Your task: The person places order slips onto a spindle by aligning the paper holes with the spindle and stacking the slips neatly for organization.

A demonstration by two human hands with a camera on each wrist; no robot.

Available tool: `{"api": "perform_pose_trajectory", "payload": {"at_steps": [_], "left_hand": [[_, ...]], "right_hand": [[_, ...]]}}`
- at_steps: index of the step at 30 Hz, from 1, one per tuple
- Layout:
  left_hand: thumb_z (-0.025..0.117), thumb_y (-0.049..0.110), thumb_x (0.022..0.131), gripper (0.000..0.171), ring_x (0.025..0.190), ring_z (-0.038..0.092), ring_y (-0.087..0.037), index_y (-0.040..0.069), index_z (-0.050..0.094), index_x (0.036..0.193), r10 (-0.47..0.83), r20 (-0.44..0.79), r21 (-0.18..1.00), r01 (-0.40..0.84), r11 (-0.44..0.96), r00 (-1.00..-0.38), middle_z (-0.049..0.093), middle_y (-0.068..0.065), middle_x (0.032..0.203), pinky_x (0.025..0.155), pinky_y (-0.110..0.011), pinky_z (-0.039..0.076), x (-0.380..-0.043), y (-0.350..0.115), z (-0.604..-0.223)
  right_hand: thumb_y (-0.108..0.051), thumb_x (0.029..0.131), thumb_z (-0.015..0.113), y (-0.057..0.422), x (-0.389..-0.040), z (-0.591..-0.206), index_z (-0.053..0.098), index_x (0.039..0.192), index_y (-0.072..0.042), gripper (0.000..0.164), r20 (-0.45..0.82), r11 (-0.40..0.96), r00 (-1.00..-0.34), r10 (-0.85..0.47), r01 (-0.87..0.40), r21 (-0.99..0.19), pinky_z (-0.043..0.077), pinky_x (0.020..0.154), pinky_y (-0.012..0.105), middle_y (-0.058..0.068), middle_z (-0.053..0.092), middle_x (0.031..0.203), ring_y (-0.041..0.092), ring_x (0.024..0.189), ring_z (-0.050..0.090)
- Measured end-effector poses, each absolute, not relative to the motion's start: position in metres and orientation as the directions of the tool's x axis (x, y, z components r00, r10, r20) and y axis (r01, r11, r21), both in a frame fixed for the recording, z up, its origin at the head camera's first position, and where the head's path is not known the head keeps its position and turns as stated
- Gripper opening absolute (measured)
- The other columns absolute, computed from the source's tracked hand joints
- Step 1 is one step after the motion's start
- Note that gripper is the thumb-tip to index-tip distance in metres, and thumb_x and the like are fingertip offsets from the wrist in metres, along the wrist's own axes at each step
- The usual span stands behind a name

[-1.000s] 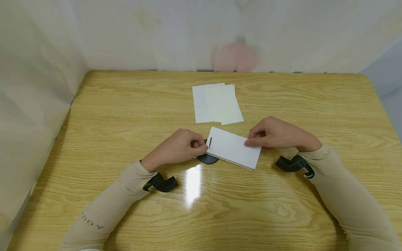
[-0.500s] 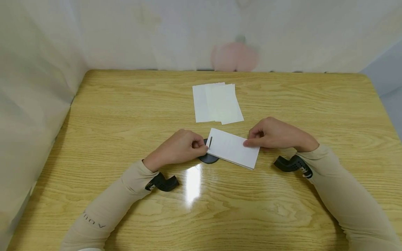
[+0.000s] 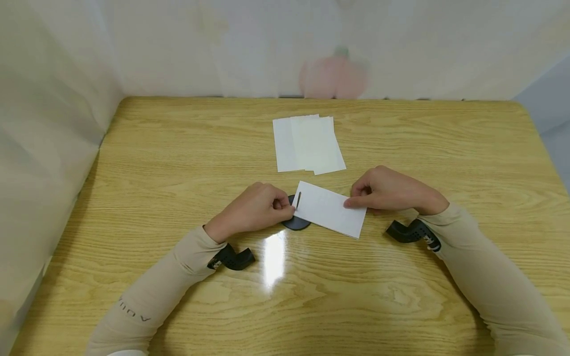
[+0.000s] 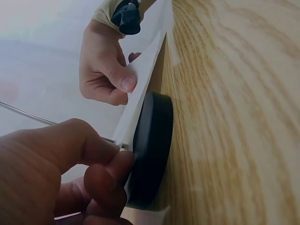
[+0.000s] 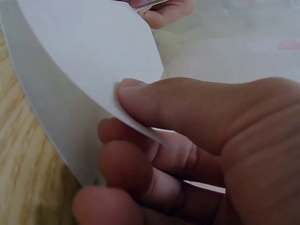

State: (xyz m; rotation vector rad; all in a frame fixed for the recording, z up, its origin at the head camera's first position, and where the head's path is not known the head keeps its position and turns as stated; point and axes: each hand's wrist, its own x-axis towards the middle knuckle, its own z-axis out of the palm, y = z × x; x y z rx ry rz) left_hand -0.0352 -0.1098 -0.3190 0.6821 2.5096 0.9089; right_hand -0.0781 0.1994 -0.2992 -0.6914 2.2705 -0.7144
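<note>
White paper slips [image 3: 330,207] sit on the metal rod [image 3: 299,200] of a spike file, low over its round black base [image 3: 297,223]. In the left wrist view the rod passes through the paper close to the base [image 4: 152,145]. My left hand [image 3: 260,207] pinches the slips' left edge beside the rod. My right hand [image 3: 387,190] pinches the top slip near its right end, thumb above and fingers below. In the right wrist view that slip [image 5: 93,51] bends up, apart from another slip [image 5: 51,108] underneath.
Several loose white and cream slips [image 3: 307,143] lie overlapped farther back on the wooden table [image 3: 187,143]. A pale curtain [image 3: 249,49] hangs along the back and left. Black wrist cameras [image 3: 233,259] are strapped under both sleeves.
Both hands keep their pinch on the slips. My right hand and the slips' right end have shifted slightly left; otherwise little differs.
</note>
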Motion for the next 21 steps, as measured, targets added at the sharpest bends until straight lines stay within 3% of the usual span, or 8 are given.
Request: {"api": "perform_pose_trajectory", "payload": {"at_steps": [6,15,21], "left_hand": [[0.066,0.021,0.094,0.031,0.055,0.041,-0.004,0.020,0.064,0.063,0.543,-0.188,0.664,0.302,0.684,-0.818,0.050,0.012,0.058,0.059,-0.021,0.034,-0.0337,-0.1082,-0.3158],[0.065,0.018,0.091,0.027,0.056,0.038,-0.004,0.020,0.061,0.064,0.540,-0.191,0.657,0.301,0.691,-0.820,0.044,0.012,0.057,0.060,-0.021,0.032,-0.0335,-0.1081,-0.3156],[0.066,0.019,0.090,0.022,0.055,0.045,-0.005,0.019,0.067,0.067,0.518,-0.194,0.639,0.294,0.711,-0.833,0.058,0.010,0.060,0.059,-0.022,0.037,-0.0314,-0.1058,-0.3158]], "right_hand": [[-0.036,0.098,0.072,0.1988,-0.0779,-0.3021,0.067,0.068,-0.020,0.034,-0.423,0.709,-0.642,-0.639,-0.279,-0.647,0.039,0.055,0.022,-0.006,0.055,0.056,0.005,0.049,0.049],[-0.037,0.098,0.071,0.1991,-0.0785,-0.3034,0.066,0.067,-0.020,0.035,-0.427,0.712,-0.639,-0.640,-0.283,-0.643,0.038,0.055,0.022,-0.008,0.054,0.056,0.004,0.049,0.048],[-0.038,0.098,0.071,0.1993,-0.0789,-0.3051,0.065,0.067,-0.020,0.036,-0.424,0.717,-0.641,-0.639,-0.297,-0.631,0.039,0.055,0.022,-0.009,0.053,0.056,0.005,0.049,0.049]]}}
